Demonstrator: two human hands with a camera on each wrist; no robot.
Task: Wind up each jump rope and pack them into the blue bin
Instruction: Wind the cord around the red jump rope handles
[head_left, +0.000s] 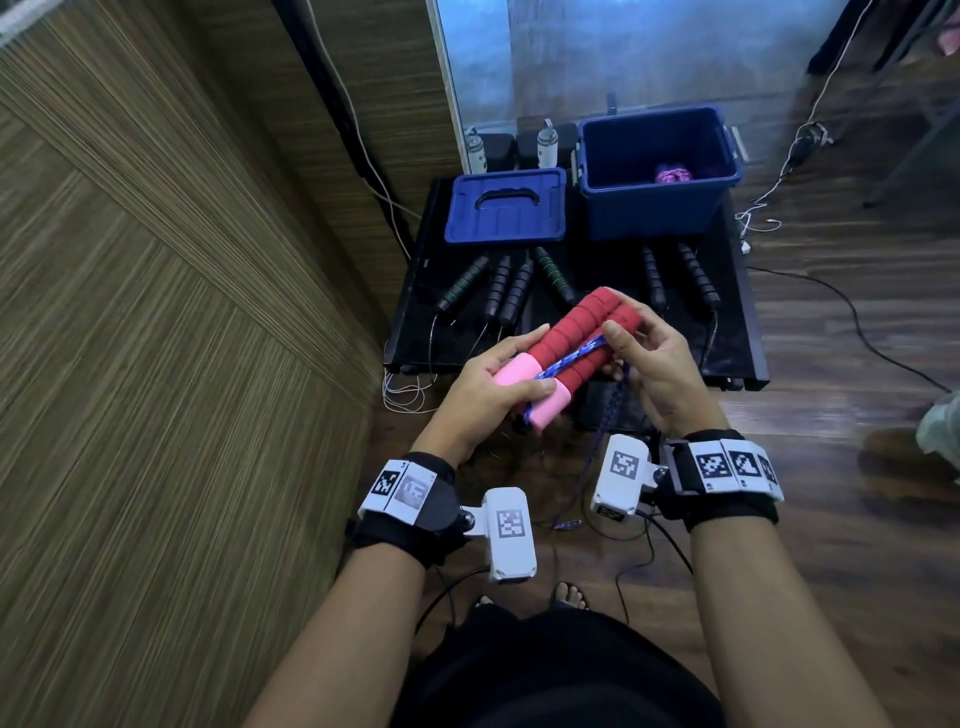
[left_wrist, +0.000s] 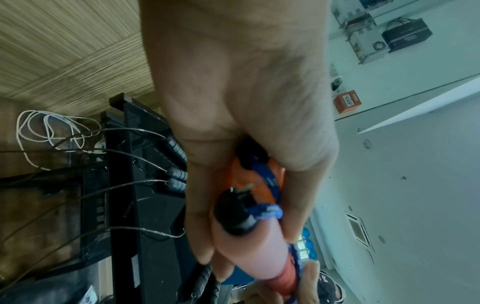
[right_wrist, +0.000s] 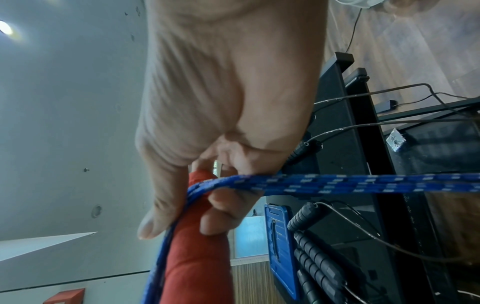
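Two red foam handles (head_left: 576, 332) with pink ends (head_left: 514, 375) lie side by side in my hands, above the near edge of the black table. My left hand (head_left: 493, 379) grips the pink ends (left_wrist: 249, 255). My right hand (head_left: 631, 345) pinches the blue braided rope (head_left: 727, 358) against the red handles (right_wrist: 192, 267); that blue rope (right_wrist: 363, 183) runs lengthwise between them and hangs down to the floor. The blue bin (head_left: 657, 171) stands open at the table's far right with a pink bundle (head_left: 672, 174) inside.
The blue lid (head_left: 504, 208) lies left of the bin. Several black-handled jump ropes (head_left: 509, 286) lie on the black table (head_left: 415, 332), their thin cords hanging over its near edge. A wood-grain wall stands at left. Loose cables run over the floor at right.
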